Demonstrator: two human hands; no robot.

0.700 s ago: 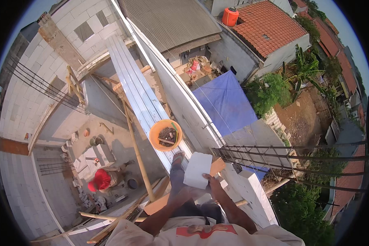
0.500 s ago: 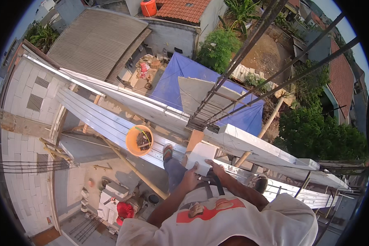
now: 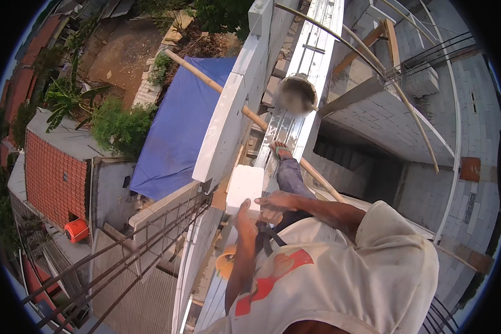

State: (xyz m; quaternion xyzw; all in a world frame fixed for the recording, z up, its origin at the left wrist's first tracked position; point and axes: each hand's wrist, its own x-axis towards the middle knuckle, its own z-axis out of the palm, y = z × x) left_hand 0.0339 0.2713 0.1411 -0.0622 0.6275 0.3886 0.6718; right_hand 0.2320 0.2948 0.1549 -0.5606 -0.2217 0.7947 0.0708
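A white lightweight concrete block is held in front of my body, its broad pale face turned up. My left hand is closed on its near edge, the thumb lying on top. Beside it, my right hand grips the near right corner, thumb likewise on the face. My foot stands in a sandal on the metal deck planks. Beyond the foot, on the same planks, sits a round bucket with a grey, mortar-smeared inside.
A white block wall runs along the left, with a bamboo pole crossing it. Rusty rebar juts out at lower left. An orange bucket is partly behind my left arm. To the right the deck drops to a dark opening.
My view and body have swung to the right, bringing the grey bucket ahead of me. The block stays in both hands; my right hand now sits farther along its right side.
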